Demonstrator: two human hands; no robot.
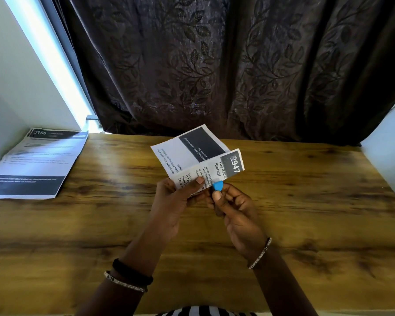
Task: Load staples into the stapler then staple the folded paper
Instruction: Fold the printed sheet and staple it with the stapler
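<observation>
My left hand (pixel 176 197) holds a folded printed paper (pixel 192 153) up above the middle of the wooden table, thumb pressed on its lower edge. The paper carries black header blocks and the number 947. My right hand (pixel 235 208) grips a small blue stapler (pixel 217 186), of which only the blue tip shows past my fingers. That tip sits at the paper's lower right edge, next to my left thumb. Whether the paper lies between the stapler's jaws is hidden by my fingers.
A flat printed sheet (pixel 34 163) headed 3108 lies at the table's far left corner against a white wall. A dark leaf-patterned curtain (pixel 214 65) hangs behind the wooden table (pixel 317 213). A white panel (pixel 388 142) stands at the right edge.
</observation>
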